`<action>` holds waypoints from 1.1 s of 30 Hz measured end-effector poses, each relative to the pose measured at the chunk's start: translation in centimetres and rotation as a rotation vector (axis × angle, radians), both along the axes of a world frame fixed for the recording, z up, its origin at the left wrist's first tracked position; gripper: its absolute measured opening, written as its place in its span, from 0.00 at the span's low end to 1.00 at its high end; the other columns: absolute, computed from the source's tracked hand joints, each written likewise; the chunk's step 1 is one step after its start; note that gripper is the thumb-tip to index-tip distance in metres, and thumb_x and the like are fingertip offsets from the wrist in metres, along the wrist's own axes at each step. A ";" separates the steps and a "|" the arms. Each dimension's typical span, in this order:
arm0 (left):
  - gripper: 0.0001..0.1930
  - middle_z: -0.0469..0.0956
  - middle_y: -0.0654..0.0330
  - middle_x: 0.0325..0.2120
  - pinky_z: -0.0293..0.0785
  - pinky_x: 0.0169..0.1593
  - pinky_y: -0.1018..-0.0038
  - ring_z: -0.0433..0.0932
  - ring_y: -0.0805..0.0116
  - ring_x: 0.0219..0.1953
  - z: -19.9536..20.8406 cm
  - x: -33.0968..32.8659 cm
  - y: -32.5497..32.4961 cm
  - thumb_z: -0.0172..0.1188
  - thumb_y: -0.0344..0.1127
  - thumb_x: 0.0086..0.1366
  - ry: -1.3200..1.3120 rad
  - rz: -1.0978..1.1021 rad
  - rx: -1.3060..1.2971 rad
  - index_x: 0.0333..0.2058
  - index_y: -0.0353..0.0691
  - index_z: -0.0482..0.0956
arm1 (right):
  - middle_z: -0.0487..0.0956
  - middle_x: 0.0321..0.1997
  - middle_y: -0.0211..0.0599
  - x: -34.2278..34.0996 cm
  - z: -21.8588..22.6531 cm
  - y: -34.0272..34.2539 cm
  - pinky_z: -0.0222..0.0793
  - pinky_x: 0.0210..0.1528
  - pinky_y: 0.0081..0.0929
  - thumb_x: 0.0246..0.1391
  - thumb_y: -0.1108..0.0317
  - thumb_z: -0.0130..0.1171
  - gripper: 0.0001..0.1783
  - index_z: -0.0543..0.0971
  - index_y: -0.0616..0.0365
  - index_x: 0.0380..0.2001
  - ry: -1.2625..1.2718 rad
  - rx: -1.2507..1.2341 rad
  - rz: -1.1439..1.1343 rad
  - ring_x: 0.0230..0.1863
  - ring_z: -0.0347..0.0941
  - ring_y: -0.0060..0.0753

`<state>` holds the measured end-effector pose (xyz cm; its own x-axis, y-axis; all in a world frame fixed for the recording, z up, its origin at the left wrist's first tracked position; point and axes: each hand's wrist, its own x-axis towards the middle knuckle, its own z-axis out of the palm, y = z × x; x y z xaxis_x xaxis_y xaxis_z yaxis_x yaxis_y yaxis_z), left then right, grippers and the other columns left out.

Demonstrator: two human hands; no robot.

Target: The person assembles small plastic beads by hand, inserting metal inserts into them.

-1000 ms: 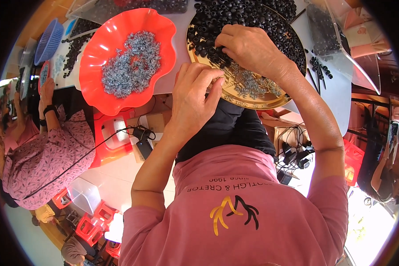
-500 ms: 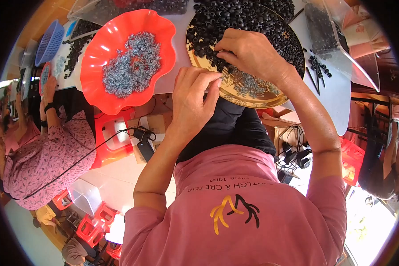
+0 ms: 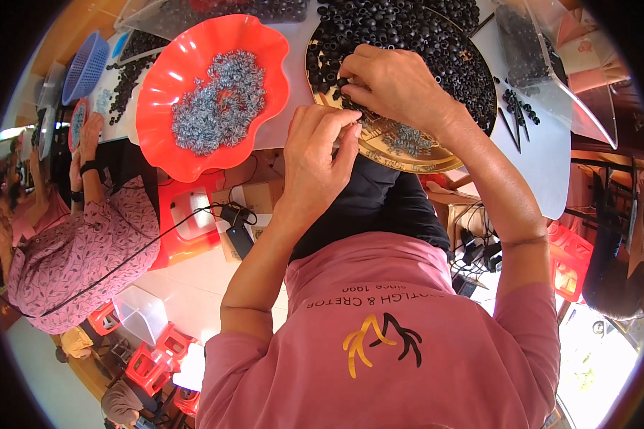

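Note:
Over the near left part of a round golden tray (image 3: 447, 161), my two hands work close together. My left hand (image 3: 320, 146) is closed in a pinch, with a tiny dark piece partly showing at its fingertips. My right hand (image 3: 401, 82) is closed too, thumb and forefinger on a small black round piece just beyond the left fingertips. Many black bead-like pieces (image 3: 436, 61) heap the tray's far side. Small silvery coil-like pieces (image 3: 408, 141) lie along its near side, partly under my right wrist.
A wavy-edged red bowl (image 3: 157, 93) of silvery coils stands left of the tray. Clear plastic bins (image 3: 579, 100) and thin black rods (image 3: 506, 129) are at the right. Another person's hands (image 3: 87, 136) work at far left, near a blue basket (image 3: 86, 68).
My left fingertips have risen slightly toward the right hand. The right fingers have drawn back a little from the black heap, with a black piece now visible between them.

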<state>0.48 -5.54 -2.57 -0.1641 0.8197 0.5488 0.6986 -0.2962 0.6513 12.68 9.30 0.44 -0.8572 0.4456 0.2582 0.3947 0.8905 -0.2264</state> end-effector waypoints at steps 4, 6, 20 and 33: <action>0.12 0.76 0.57 0.31 0.72 0.37 0.73 0.75 0.66 0.33 0.2 0.8 -0.3 0.63 0.24 0.62 -0.228 0.014 -0.041 0.44 0.34 0.77 | 0.79 0.31 0.32 1.7 1.9 -1.1 0.72 0.34 0.26 0.54 0.65 0.66 0.12 0.82 0.58 0.40 0.216 -0.302 0.002 0.30 0.76 0.27; 0.13 0.76 0.59 0.33 0.73 0.38 0.79 0.75 0.76 0.34 -0.2 1.5 -0.3 0.60 0.24 0.66 -0.595 -0.031 0.039 0.49 0.33 0.74 | 0.78 0.30 0.29 2.6 2.3 -2.4 0.70 0.32 0.21 0.54 0.68 0.67 0.12 0.82 0.60 0.42 0.264 -0.528 -0.023 0.28 0.73 0.19; 0.11 0.79 0.57 0.35 0.76 0.35 0.77 0.79 0.72 0.33 0.9 2.2 -0.6 0.56 0.27 0.71 -1.060 -0.285 -0.088 0.49 0.30 0.74 | 0.80 0.37 0.39 5.4 1.4 -7.0 0.74 0.37 0.25 0.54 0.73 0.66 0.10 0.83 0.63 0.40 0.602 -0.454 -0.056 0.36 0.80 0.37; 0.11 0.78 0.62 0.29 0.70 0.31 0.77 0.75 0.73 0.28 0.6 3.2 -0.5 0.57 0.36 0.72 -1.536 -0.515 -0.214 0.47 0.36 0.78 | 0.79 0.39 0.39 5.0 -0.6 -9.2 0.74 0.40 0.28 0.49 0.72 0.71 0.12 0.83 0.58 0.38 0.939 -0.547 -0.172 0.39 0.77 0.35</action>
<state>3.73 -6.08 -1.93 -0.1181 0.9929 0.0134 -0.7461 -0.0976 0.6587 17.67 0.13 -0.18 -0.3381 0.7933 0.5063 -0.0323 0.5279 -0.8487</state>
